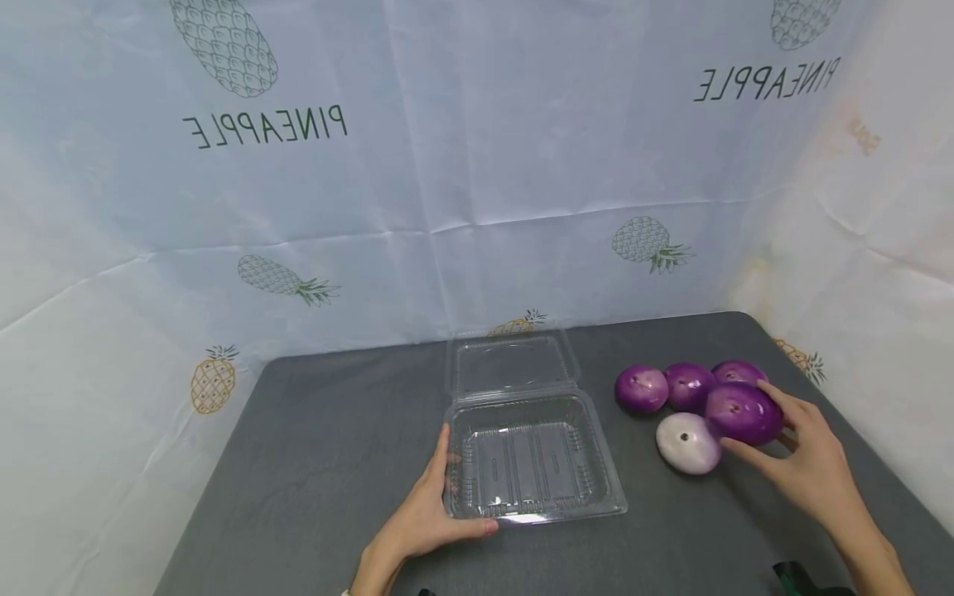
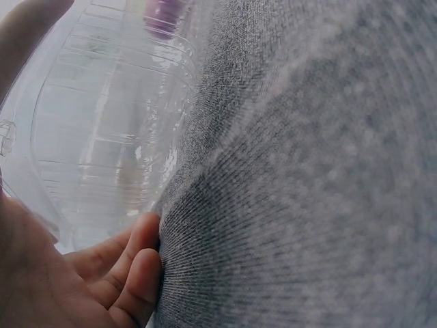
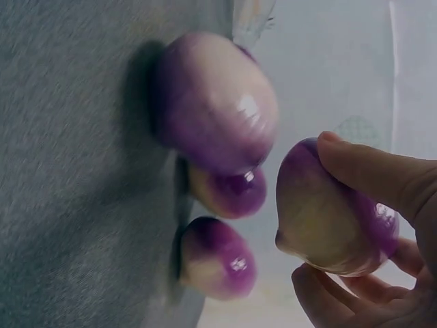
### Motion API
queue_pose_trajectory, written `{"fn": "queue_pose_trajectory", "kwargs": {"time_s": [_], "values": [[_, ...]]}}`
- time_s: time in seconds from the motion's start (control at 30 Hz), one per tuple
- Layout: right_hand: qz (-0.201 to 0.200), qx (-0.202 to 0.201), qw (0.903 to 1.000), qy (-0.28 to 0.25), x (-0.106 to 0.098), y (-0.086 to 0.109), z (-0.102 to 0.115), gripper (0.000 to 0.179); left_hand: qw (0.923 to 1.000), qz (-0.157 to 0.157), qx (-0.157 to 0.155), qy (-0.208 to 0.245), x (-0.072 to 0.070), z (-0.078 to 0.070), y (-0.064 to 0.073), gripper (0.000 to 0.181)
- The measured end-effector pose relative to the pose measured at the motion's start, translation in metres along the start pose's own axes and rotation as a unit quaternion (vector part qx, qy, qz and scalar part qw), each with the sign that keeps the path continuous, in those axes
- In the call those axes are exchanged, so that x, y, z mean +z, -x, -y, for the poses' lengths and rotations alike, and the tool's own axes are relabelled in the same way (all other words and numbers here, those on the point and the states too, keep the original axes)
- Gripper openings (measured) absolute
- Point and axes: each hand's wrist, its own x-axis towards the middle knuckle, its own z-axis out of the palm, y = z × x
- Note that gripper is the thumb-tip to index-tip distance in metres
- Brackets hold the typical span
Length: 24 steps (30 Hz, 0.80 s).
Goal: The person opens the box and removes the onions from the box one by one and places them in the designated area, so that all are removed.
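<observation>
A clear plastic clamshell box (image 1: pixel 522 517) lies unfolded on the table, its lid (image 1: pixel 514 368) tipped back. My left hand (image 1: pixel 432 509) holds the front left corner of its base, thumb along the front edge and fingers against the left side. In the left wrist view, bent fingertips (image 2: pixel 143 236) touch the box wall near the table cloth. My right hand (image 1: pixel 805 455) grips a glossy purple onion (image 1: pixel 743 412) between thumb and fingers. The right wrist view shows this onion (image 3: pixel 328 212) off the table. Close to it rests a whitish onion (image 1: pixel 687 444).
Behind the whitish onion sit purple onions: one at the left (image 1: pixel 641 389), one in the middle (image 1: pixel 687 385) and one at the right (image 1: pixel 738 372). A dark grey cloth (image 1: pixel 335 472) covers the table. A pineapple-print curtain (image 1: pixel 477 165) hangs behind and on both sides.
</observation>
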Motion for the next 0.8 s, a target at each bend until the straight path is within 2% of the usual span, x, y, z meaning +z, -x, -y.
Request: {"fn": "queue_pose_trajectory", "kwargs": {"time_s": [0.37, 0.6, 0.8], "values": [[0.011, 0.005, 0.9999, 0.000, 0.001, 0.000, -0.028, 0.091, 1.0000, -0.001, 0.003, -0.006, 0.001, 0.001, -0.001, 0.146], [0.022, 0.019, 0.9994, 0.020, 0.002, 0.000, -0.033, 0.089, 1.0000, -0.003, 0.002, 0.000, 0.001, 0.001, -0.001, 0.146], [0.027, 0.015, 0.9992, 0.026, 0.003, 0.000, -0.039, 0.090, 1.0000, -0.001, 0.001, 0.003, 0.001, 0.001, 0.000, 0.146]]}}
